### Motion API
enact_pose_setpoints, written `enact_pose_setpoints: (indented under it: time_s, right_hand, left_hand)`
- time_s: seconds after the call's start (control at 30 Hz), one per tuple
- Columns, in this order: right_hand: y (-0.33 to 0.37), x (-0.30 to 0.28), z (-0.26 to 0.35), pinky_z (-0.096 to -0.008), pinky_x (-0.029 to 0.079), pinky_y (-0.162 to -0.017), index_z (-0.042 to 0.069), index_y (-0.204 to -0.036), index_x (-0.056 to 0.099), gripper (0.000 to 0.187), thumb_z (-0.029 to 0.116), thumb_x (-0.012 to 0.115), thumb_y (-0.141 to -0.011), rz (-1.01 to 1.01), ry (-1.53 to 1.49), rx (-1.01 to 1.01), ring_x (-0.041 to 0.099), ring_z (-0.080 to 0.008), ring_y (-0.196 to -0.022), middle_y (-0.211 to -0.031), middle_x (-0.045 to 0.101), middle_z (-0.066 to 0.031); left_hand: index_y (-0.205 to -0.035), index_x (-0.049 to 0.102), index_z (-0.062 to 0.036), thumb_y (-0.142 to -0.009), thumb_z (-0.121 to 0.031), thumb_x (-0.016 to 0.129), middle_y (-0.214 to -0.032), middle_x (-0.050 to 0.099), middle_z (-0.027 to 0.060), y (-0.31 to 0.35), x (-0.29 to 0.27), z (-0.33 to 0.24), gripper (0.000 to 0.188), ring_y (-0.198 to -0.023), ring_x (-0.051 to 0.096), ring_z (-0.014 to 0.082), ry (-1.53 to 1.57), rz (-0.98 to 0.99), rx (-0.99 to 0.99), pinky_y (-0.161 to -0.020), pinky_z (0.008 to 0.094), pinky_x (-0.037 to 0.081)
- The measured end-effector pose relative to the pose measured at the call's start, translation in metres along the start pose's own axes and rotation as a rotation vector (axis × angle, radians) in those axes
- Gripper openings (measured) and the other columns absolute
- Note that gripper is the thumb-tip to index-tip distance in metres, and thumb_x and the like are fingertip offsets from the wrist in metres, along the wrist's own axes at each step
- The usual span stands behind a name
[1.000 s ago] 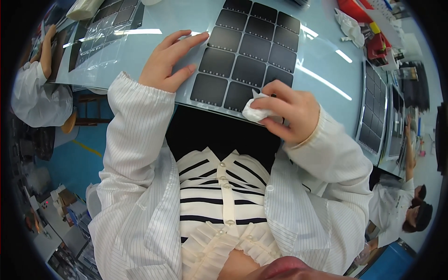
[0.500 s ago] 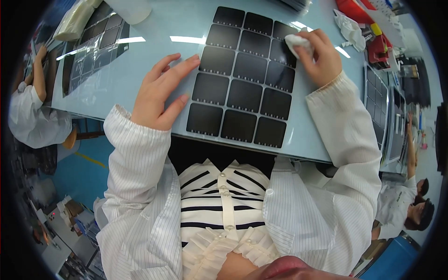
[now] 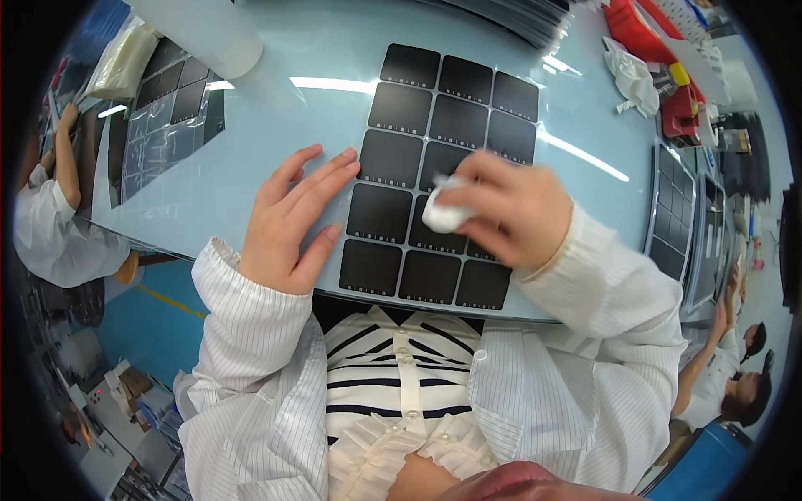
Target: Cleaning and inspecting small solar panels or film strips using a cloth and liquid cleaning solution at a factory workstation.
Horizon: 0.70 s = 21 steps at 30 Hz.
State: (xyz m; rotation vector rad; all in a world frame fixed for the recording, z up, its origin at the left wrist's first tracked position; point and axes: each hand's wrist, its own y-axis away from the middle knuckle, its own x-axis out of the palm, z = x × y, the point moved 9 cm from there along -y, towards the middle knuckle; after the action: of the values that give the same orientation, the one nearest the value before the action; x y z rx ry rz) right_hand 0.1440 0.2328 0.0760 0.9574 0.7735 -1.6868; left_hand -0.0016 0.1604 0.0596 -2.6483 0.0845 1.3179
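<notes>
A sheet of dark rectangular panels (image 3: 391, 157), set in three columns with pale gaps, lies flat on the light blue table in front of me. Its panels have rows of small pale marks along their lower edges. My right hand (image 3: 522, 209), slightly blurred, grips a white wad of cloth or tissue (image 3: 444, 212) over the lower middle of the sheet, hiding some panels. At the sheet's left edge rests my left hand (image 3: 292, 219), fingers spread, its fingertips at the border of the panels and nothing in its grasp.
A stack of dark sheets (image 3: 510, 21) lies at the far edge. Far right are a red bin (image 3: 637, 33) and a crumpled white cloth (image 3: 632, 79). A white container (image 3: 205, 37) and film-covered panels (image 3: 167, 125) are far left. People work on both sides.
My right hand has brought the white wad from the sheet's upper right down and left to its lower middle. The sheet and left hand sit lower in the picture.
</notes>
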Motion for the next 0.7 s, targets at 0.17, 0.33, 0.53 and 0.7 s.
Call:
enact_pose_setpoints:
  time_s: [0.17, 0.33, 0.53, 0.7]
  right_hand:
    - [0.009, -0.070, -0.104, -0.0288, 0.047, -0.060, 0.007, -0.106, 0.060, 0.027, 0.006, 0.060, -0.079, -0.425, 0.211, 0.252, 0.059, -0.0213, -0.069, -0.089, 0.058, -0.0113]
    - [-0.027, -0.017, -0.029, -0.0330, 0.050, -0.065, 0.009, -0.106, 0.061, 0.035, 0.005, 0.064, -0.071, -0.137, 0.041, -0.045, 0.061, -0.0304, -0.077, -0.094, 0.058, -0.0124]
    - [-0.038, -0.024, -0.031, -0.0315, 0.050, -0.063, 0.005, -0.107, 0.059, 0.028, 0.005, 0.060, -0.079, -0.245, 0.021, 0.019, 0.061, -0.0273, -0.070, -0.091, 0.056, -0.0128]
    - [-0.055, -0.051, -0.083, -0.0317, 0.050, -0.061, 0.007, -0.106, 0.059, 0.033, 0.008, 0.065, -0.074, -0.451, 0.147, 0.149, 0.060, -0.0283, -0.068, -0.093, 0.056, -0.0109]
  left_hand:
    - [-0.125, 0.050, -0.0054, -0.067, -0.002, 0.055, -0.132, 0.049, 0.0070, -0.005, -0.001, -0.007, 0.058, -0.122, 0.039, 0.0365, 0.000, -0.009, 0.039, -0.100, 0.0425, 0.033]
    - [-0.125, 0.050, -0.0052, -0.067, -0.002, 0.055, -0.132, 0.049, 0.0071, 0.001, 0.000, -0.003, 0.059, -0.121, 0.040, 0.0362, 0.015, 0.026, -0.014, -0.098, 0.0421, 0.034]
    - [-0.125, 0.050, -0.0051, -0.065, -0.002, 0.057, -0.133, 0.049, 0.0081, 0.002, -0.001, -0.005, 0.060, -0.121, 0.041, 0.0356, 0.014, 0.034, 0.002, -0.096, 0.0421, 0.035]
    - [-0.124, 0.050, -0.0049, -0.064, -0.002, 0.057, -0.132, 0.049, 0.0083, 0.002, -0.002, -0.007, 0.060, -0.122, 0.041, 0.0356, 0.037, 0.036, 0.001, -0.095, 0.0425, 0.035]
